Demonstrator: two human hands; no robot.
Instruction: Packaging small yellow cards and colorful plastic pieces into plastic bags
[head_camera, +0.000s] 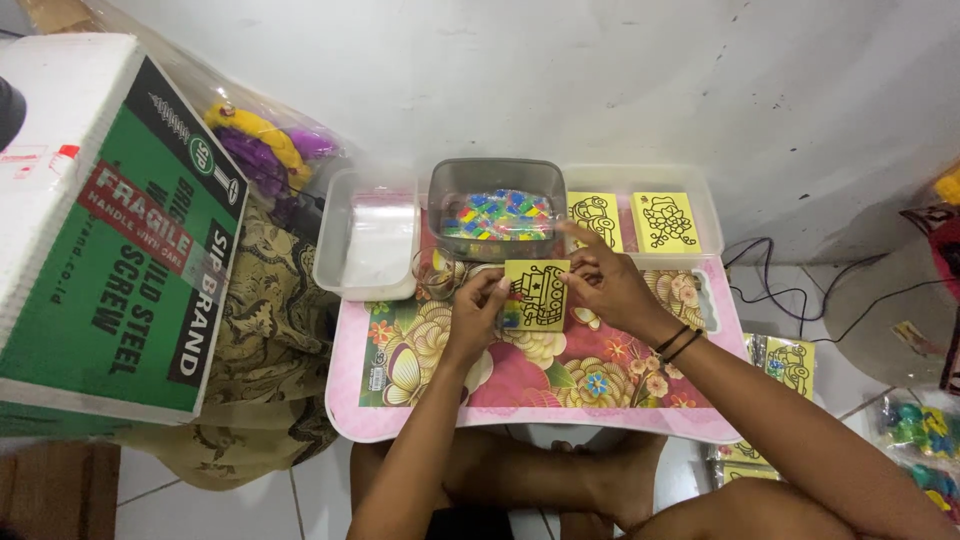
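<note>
Both hands, left hand (475, 305) and right hand (605, 280), grip one yellow picture card (538, 295) beside a green-and-white box (110, 250).

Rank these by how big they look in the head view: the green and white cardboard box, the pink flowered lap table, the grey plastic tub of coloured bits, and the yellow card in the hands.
1. Green and white cardboard box, though it sits nearer the camera.
2. Pink flowered lap table.
3. Grey plastic tub.
4. Yellow card, held by left hand and right hand.

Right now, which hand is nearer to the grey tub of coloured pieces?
Right. The right hand reaches up almost to the grey tub; the left hand sits lower, holding the yellow card.
</note>
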